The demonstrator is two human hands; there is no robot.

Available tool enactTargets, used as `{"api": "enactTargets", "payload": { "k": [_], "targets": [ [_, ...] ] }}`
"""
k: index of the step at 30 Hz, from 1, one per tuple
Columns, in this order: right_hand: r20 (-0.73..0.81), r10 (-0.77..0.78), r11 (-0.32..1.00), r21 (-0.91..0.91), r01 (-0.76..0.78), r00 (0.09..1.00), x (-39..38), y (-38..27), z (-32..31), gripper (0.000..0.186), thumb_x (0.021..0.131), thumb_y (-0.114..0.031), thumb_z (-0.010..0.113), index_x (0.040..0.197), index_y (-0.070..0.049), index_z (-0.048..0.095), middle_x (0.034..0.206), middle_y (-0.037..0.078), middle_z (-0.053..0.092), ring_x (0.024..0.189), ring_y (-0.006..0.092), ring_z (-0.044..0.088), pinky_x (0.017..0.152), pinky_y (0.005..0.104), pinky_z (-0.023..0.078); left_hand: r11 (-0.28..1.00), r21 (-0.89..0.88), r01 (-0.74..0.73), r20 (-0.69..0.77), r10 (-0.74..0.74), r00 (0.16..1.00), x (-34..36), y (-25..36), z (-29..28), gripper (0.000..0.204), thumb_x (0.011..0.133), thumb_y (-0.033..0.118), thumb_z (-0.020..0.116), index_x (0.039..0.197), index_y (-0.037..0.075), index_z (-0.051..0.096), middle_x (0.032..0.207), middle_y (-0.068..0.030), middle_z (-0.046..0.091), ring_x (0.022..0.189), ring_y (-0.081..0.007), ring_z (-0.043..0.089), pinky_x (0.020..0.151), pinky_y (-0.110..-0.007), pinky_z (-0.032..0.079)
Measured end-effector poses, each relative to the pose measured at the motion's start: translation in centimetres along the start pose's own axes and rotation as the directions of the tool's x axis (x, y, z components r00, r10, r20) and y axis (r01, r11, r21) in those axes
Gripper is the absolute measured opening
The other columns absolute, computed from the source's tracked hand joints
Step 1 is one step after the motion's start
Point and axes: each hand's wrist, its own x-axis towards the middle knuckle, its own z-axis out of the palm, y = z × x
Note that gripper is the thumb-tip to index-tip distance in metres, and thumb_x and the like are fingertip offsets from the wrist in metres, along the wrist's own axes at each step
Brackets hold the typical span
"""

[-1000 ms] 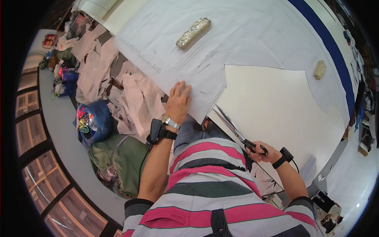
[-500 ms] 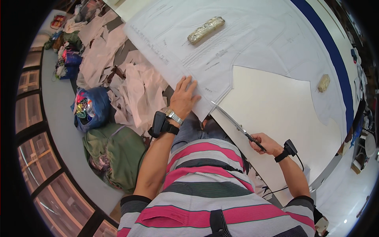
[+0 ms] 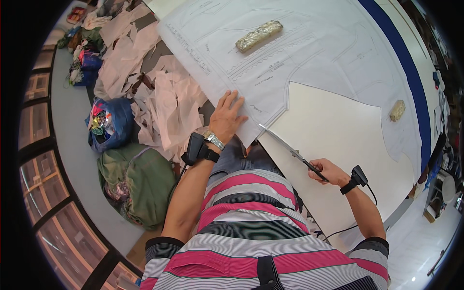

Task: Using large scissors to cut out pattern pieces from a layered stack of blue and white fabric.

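A large white paper sheet with printed sewing-pattern lines (image 3: 193, 53) covers much of the table. My left hand (image 3: 226, 117) lies flat on its near left edge, fingers spread. In my right hand (image 3: 328, 172) are long scissors (image 3: 295, 152), gripped by their dark handles. The blade tips meet the near corner of the sheet, beside a cut edge. The blades look closed or nearly so. Two wrapped weights rest on the paper: a long bar (image 3: 259, 36) farther off and a small block (image 3: 397, 110) at the right.
Bare white tabletop (image 3: 338, 140) shows beside the cut edge. A dark blue strip (image 3: 411, 72) runs along the right. Pale scrap paper (image 3: 174, 106) is heaped at left, near a blue bag (image 3: 112, 123) and a green sack (image 3: 140, 183). A cable (image 3: 345, 231) trails from my right wrist.
The view has shifted slightly, so the sheet and weights appear a little to the right and lower. Both hands keep nearly the same places, and the scissor tips stay at the sheet's corner.
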Motion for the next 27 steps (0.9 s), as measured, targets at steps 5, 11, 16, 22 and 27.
{"api": "enactTargets", "payload": {
  "k": [5, 11, 16, 22, 27],
  "targets": [
    [0.005, 0.009, 1.0, 0.024, -0.009, 1.0, 0.1, 0.1, -0.1, 0.04, 0.095, -0.042, 0.076, 0.082, -0.01, 0.056, 0.061, -0.006, 0.043, 0.047, 0.0045, 0.039, 0.044, 0.0235, 0.029, 1.0, 0.011, -0.001, 0.004, 0.001, 1.0, 0.0, -0.2, 0.1, 0.066, 0.081, 0.024, 0.083, 0.141, 0.01, 0.06, 0.156, -0.0137, 0.049, 0.147, -0.0343, 0.042, 0.117, -0.041, 0.045],
    [0.024, 0.023, 0.999, 0.048, -0.024, 0.999, 0.0, -0.2, 0.1, 0.04, 0.094, -0.042, 0.078, 0.082, -0.01, 0.055, 0.061, -0.006, 0.044, 0.047, 0.0041, 0.04, 0.043, 0.0228, 0.03, 1.0, 0.022, 0.013, 0.014, -0.014, 1.0, 0.0, 0.0, 0.0, 0.066, 0.08, 0.023, 0.084, 0.141, 0.011, 0.061, 0.156, -0.0135, 0.049, 0.148, -0.0341, 0.042, 0.117, -0.041, 0.045],
    [0.029, 0.035, 0.997, 0.073, -0.037, 0.999, -0.1, -0.2, 0.1, 0.037, 0.095, -0.036, 0.077, 0.082, -0.01, 0.055, 0.06, -0.006, 0.044, 0.047, 0.0043, 0.041, 0.043, 0.0229, 0.03, 1.0, 0.019, 0.015, 0.015, -0.015, 1.0, 0.0, 0.1, -0.2, 0.066, 0.08, 0.024, 0.084, 0.141, 0.011, 0.061, 0.156, -0.0131, 0.049, 0.148, -0.0336, 0.042, 0.117, -0.04, 0.045],
    [-0.009, 0.007, 1.0, 0.01, -0.007, 1.0, 0.4, -1.1, 0.8, 0.037, 0.094, -0.037, 0.076, 0.082, -0.009, 0.055, 0.06, -0.005, 0.045, 0.047, 0.0048, 0.042, 0.043, 0.0233, 0.031, 1.0, 0.027, -0.001, 0.002, 0.001, 1.0, -0.1, 0.1, -0.3, 0.067, 0.08, 0.025, 0.084, 0.141, 0.011, 0.061, 0.156, -0.0125, 0.049, 0.147, -0.033, 0.042, 0.117, -0.04, 0.046],
    [-0.01, -0.005, 1.0, -0.013, 0.005, 1.0, 0.9, -1.4, 0.8, 0.041, 0.094, -0.044, 0.077, 0.083, -0.009, 0.057, 0.06, -0.004, 0.046, 0.048, 0.0053, 0.044, 0.043, 0.0238, 0.031, 1.0, 0.022, -0.003, 0.007, 0.003, 1.0, -0.1, 0.1, -0.3, 0.067, 0.081, 0.025, 0.084, 0.141, 0.011, 0.061, 0.156, -0.0125, 0.049, 0.147, -0.0334, 0.042, 0.116, -0.04, 0.046]
  ]
}}
